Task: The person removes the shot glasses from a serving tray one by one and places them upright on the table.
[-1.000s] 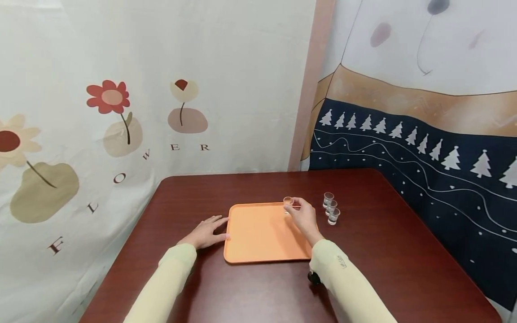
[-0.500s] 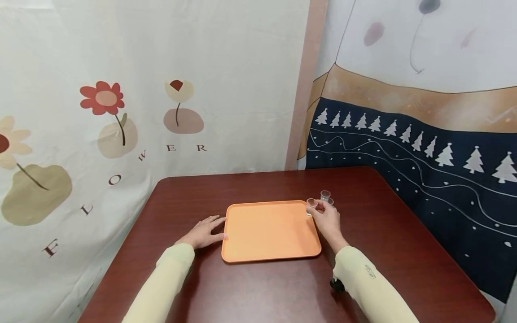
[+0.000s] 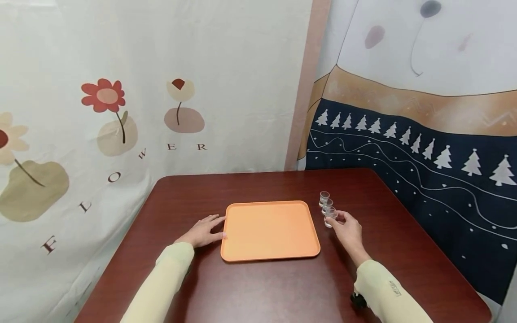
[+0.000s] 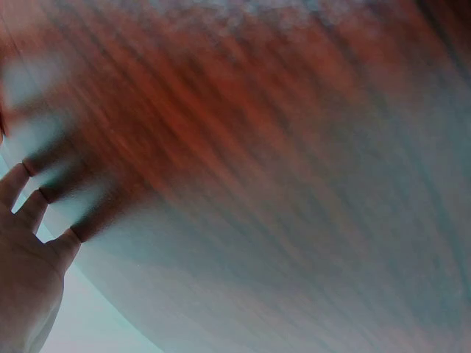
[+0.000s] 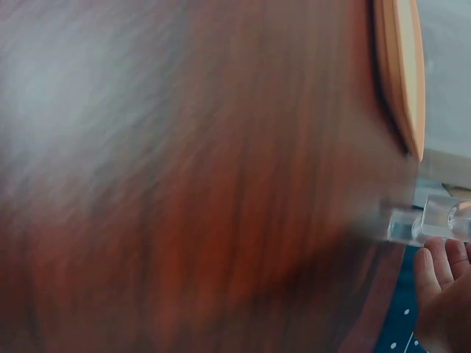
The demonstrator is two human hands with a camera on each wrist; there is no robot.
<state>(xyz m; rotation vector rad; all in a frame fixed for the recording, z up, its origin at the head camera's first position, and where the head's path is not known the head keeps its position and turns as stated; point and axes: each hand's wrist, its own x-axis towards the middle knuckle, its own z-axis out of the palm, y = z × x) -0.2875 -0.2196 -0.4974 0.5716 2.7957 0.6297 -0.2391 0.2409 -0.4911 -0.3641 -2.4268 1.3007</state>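
Observation:
My right hand (image 3: 348,229) pinches a small clear shot glass (image 3: 330,220) between thumb and fingers, beyond the right side of an orange tray (image 3: 270,231). Two more shot glasses stand upright in a line just past it, a far one (image 3: 324,199) and a middle one (image 3: 327,206). The held glass overlaps the near end of that line. In the right wrist view a clear glass (image 5: 439,217) sits over the fingertips, with another blurred glass piece (image 5: 402,226) beside it. My left hand (image 3: 205,231) lies with spread fingers, fingertips at the tray's left rim.
A dark red-brown wooden table (image 3: 258,291) carries everything. Behind it hangs a pale flower-print cloth (image 3: 242,89), and at the right a navy cloth with white trees (image 3: 412,166). The tray's right rim (image 5: 412,88) also shows in the right wrist view.
My right hand has carried the pinched shot glass rightward and nearer, from over the tray's far right corner to the line of glasses. The left hand has stayed at the tray's left rim.

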